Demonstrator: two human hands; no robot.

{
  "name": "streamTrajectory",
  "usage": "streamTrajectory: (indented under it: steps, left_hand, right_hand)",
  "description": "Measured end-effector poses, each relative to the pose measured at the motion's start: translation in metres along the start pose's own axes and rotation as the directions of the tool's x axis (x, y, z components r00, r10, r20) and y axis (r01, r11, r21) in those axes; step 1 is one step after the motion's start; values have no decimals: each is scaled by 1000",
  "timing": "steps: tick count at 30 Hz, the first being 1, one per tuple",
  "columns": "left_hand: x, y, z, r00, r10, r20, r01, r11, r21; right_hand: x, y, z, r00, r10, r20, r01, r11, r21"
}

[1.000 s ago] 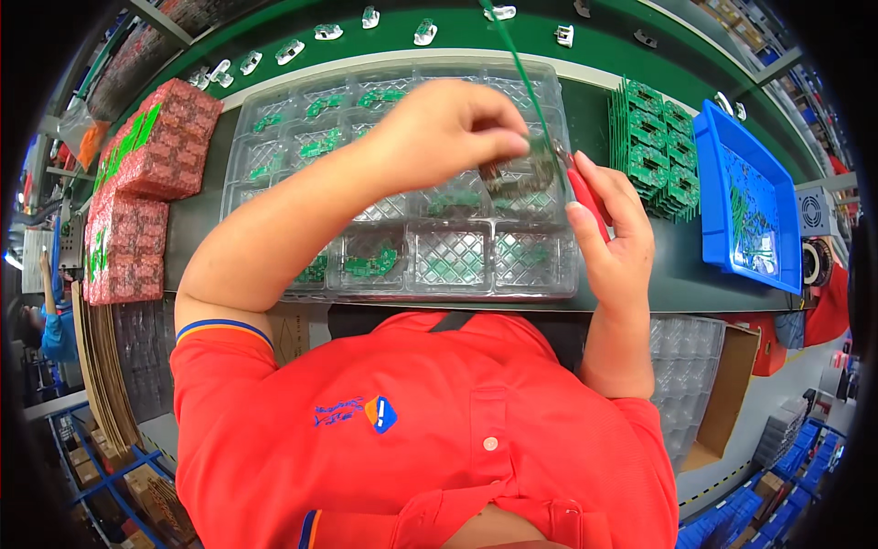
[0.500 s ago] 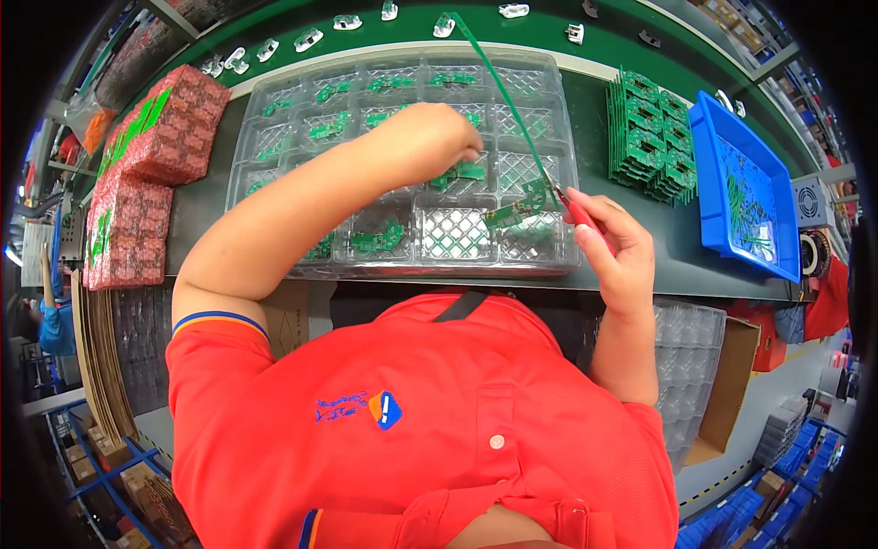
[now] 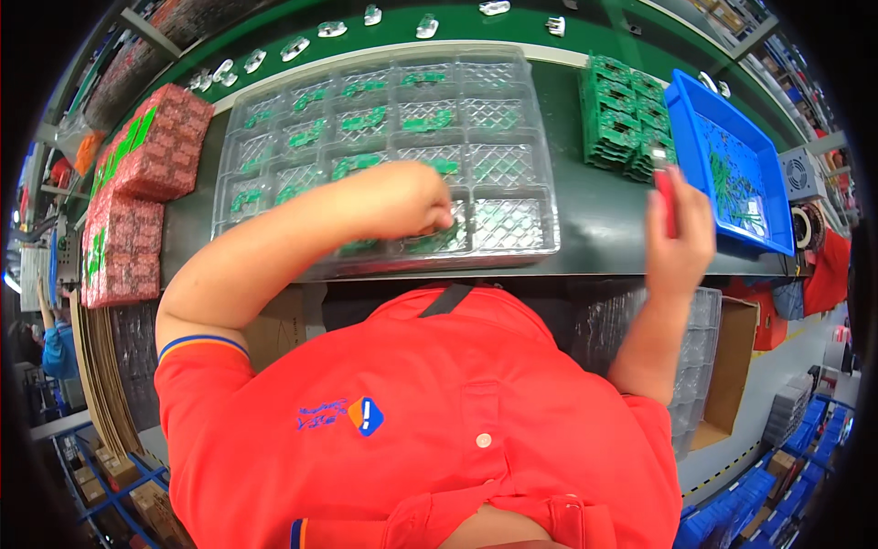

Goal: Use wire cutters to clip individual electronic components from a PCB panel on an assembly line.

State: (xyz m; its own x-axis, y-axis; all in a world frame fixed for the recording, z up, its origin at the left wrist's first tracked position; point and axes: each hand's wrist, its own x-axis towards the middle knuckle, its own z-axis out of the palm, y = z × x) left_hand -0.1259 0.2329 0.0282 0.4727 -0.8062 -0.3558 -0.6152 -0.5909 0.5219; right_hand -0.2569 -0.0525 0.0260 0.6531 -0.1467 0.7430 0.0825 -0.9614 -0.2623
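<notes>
A clear plastic tray (image 3: pixel 546 240) with square compartments lies on the table, with small green circuit boards (image 3: pixel 428 119) in many of them. My left hand (image 3: pixel 412 199) is closed over a front compartment, fingers pointing down. A circuit board (image 3: pixel 434 242) shows partly beneath it; whether the fingers grip it is hidden. My right hand (image 3: pixel 684 229) is raised to the right of the tray, wrapped round red-handled pliers (image 3: pixel 667 197), blurred by motion. Their metal tip is in front of a stack of green board panels (image 3: pixel 626 114).
A blue bin (image 3: pixel 704 197) with green strips and scraps stands at the right. Pink bubble-wrapped blocks (image 3: pixel 137 220) are piled at the left. Small white parts (image 3: pixel 427 26) sit on a green belt (image 3: pixel 622 27) along the back. Clear trays (image 3: pixel 700 343) stand below the table.
My right hand has swung right and up with the pliers, away from the tray. The long green strip and tilted board near it are gone from there. My left hand has moved slightly down and left.
</notes>
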Motion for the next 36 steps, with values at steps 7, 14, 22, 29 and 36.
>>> streamTrajectory:
  steps: [7,14,22,29,36]
  left_hand:
    - [52,46,-47,958,74,-276,-189,887,-421]
    - [204,52,-34,935,-135,-329,-216,521,-826]
    - [255,48,-38,945,-283,-163,81,686,-723]
    - [254,51,-42,948,-307,-78,99,520,-848]
    - [235,59,-41,941,-201,-274,-177,399,-900]
  right_hand:
    - [-15,104,-92,958,248,-143,-286,859,-425]
    - [-8,132,-81,955,288,-76,-284,804,-522]
    - [-54,97,-41,793,597,-120,-407,666,625]
    - [-48,87,-14,808,588,33,-278,332,901]
    - [-46,75,-17,808,589,17,-280,358,891]
